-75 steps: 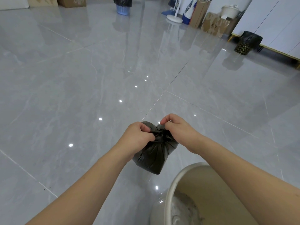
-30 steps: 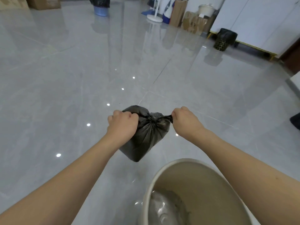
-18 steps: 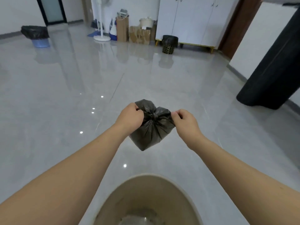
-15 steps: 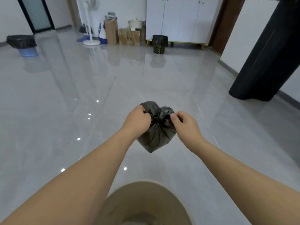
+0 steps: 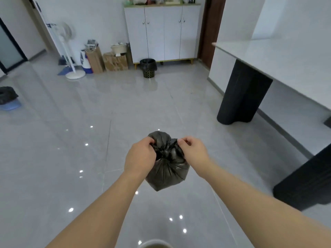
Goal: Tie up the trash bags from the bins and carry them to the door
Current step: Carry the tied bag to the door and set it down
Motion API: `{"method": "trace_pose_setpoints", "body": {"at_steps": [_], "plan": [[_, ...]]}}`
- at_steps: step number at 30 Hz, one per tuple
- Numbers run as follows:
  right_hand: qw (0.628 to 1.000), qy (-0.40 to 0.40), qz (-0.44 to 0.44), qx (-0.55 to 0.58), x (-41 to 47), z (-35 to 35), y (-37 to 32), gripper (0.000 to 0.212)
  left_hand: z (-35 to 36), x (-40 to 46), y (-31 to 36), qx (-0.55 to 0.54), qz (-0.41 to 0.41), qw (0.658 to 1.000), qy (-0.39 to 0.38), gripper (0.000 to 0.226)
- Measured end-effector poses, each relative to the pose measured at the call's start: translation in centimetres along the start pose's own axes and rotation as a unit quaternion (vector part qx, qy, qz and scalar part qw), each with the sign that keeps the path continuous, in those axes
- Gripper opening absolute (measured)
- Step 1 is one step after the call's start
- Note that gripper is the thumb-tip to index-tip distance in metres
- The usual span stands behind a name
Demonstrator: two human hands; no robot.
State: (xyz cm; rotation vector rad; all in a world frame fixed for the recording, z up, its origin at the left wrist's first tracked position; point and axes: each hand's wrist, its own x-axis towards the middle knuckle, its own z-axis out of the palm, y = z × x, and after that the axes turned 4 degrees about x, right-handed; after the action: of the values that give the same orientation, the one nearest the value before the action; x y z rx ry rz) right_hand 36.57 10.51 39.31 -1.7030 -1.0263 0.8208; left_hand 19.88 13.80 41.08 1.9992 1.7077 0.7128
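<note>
A small black trash bag, knotted at its top, hangs in the air in front of me above the grey tile floor. My left hand grips the gathered plastic on the left of the knot. My right hand pinches the plastic on the right of the knot. The beige bin's rim shows at the bottom edge. A black-lined patterned bin stands by the white cabinet. Another black-lined bin on a blue base sits at the far left.
A white cabinet stands against the far wall with a dark brown door to its right. Cardboard boxes and a standing fan sit left of it. A white counter on black legs runs along the right.
My view has lifted from the floor and bin to the far wall and cabinet. The beige bin has slid almost out of view. Both hands came back close to the knot after pulling apart.
</note>
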Motion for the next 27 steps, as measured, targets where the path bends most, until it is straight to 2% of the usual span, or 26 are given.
{"method": "trace_pose_setpoints", "body": {"at_steps": [2,5,10,13,18,20,21,22,25,27], "plan": [[1.000,-0.013,0.009,0.013,-1.0,-3.4,-9.4,0.024,-8.0,0.4,5.6,-0.025,-0.012,1.000,0.004,0.037],[0.999,0.015,0.017,0.037,-4.1,-8.3,-21.9,0.020,-19.4,0.4,14.5,-0.080,-0.023,0.996,0.008,0.036],[0.996,0.071,0.009,0.054,-9.8,-13.7,-33.9,0.020,-31.6,-1.5,24.3,-0.083,-0.007,0.996,0.017,0.031],[0.993,0.088,0.015,0.072,-11.7,-15.0,-36.6,0.028,-33.9,-2.7,26.5,-0.119,-0.034,0.992,0.031,0.029],[0.993,0.105,-0.006,0.059,-11.9,-17.5,-37.7,0.042,-33.7,-2.9,29.3,-0.117,-0.020,0.993,0.028,0.027],[0.994,0.106,-0.032,0.024,-11.7,-19.3,-37.9,0.039,-33.2,-2.7,30.5,-0.123,-0.019,0.992,0.025,0.027],[0.994,0.098,-0.049,0.012,-11.4,-20.1,-38.0,0.030,-32.9,-2.4,31.0,-0.130,-0.019,0.991,0.024,0.028],[0.996,0.074,-0.058,0.014,-11.0,-20.9,-38.0,0.019,-32.6,-2.0,31.5,-0.134,-0.020,0.990,0.023,0.028],[0.996,-0.037,-0.078,0.039,-9.2,-23.4,-37.6,0.042,-31.1,-0.1,33.4,-0.144,-0.024,0.989,0.022,0.028],[0.991,-0.089,-0.095,0.035,-7.7,-24.7,-37.7,0.038,-30.2,1.3,34.7,-0.155,-0.020,0.987,0.024,0.028]]}}
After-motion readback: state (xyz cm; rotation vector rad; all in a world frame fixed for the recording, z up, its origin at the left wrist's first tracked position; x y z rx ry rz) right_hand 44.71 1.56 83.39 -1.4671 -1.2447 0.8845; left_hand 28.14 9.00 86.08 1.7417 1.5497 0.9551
